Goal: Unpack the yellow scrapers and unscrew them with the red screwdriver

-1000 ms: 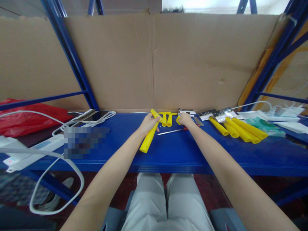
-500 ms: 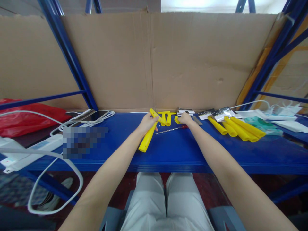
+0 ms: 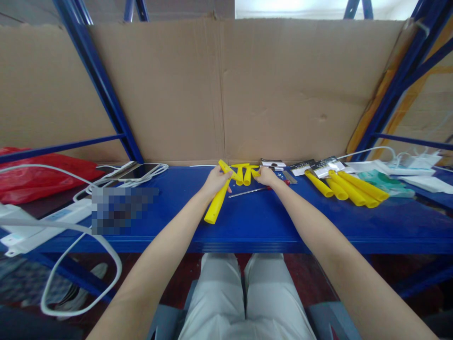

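My left hand (image 3: 215, 182) is closed round a yellow plastic handle (image 3: 216, 208) with a crosspiece at its top; the wide end points down toward the table's front edge. To the right, my right hand (image 3: 266, 176) pinches a small yellow piece (image 3: 255, 173). Two short yellow T-shaped parts (image 3: 243, 174) lie between my hands. A screwdriver (image 3: 247, 192) with a red handle rests just in front of my right hand, its shaft pointing left. Behind that hand are dark and white cards (image 3: 272, 163), and a small grey metal piece (image 3: 290, 177) lies to its right.
Several yellow handles (image 3: 350, 189) lie on the right of the blue table (image 3: 247, 226), beside packets (image 3: 327, 166) and a green bag (image 3: 385, 183). White cables (image 3: 155, 171), a power strip (image 3: 53, 222) and a red bag (image 3: 42, 174) are on the left. Cardboard (image 3: 283, 94) stands behind.
My right hand has moved slightly left with the small yellow piece, nearer the T-shaped parts. More of the items to its right now shows. My left hand has barely moved.
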Available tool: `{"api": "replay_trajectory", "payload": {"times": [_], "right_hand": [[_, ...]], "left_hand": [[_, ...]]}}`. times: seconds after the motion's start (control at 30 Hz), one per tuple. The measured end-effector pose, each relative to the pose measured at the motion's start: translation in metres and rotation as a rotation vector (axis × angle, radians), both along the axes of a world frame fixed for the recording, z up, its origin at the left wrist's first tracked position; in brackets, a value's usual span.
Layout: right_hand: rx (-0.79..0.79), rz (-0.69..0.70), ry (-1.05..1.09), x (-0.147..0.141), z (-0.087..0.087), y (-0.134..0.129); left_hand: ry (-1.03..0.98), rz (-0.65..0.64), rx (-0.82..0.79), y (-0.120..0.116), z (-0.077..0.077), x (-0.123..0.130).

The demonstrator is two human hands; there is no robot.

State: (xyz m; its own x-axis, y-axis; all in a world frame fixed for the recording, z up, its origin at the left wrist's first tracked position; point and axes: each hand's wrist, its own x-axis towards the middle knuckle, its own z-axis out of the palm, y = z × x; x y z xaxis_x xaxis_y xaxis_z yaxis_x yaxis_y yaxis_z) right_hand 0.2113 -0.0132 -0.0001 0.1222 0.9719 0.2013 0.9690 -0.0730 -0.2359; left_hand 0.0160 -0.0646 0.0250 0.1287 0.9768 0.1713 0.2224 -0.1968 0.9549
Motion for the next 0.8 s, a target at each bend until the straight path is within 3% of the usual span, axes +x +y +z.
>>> {"api": "replay_trajectory", "payload": {"times": [0.33,0.5,0.67,0.8], "right_hand": [[0.09,0.008,0.009,-0.005,0.005,-0.01],[0.282,0.32,-0.065,-0.023,0.013,-0.02],[0.236,0.547,-0.195,-0.05,0.013,-0.031],[0.22,0.599,-0.317,-0.06,0.005,-0.032]], "left_hand": [[0.003,0.072,0.0,-0.002,0.003,0.001],[-0.051,0.173,-0.002,0.005,0.0,-0.003],[-0.132,0.269,0.026,0.01,0.002,-0.008],[-0.136,0.278,0.054,0.011,0.003,-0.01]]}}
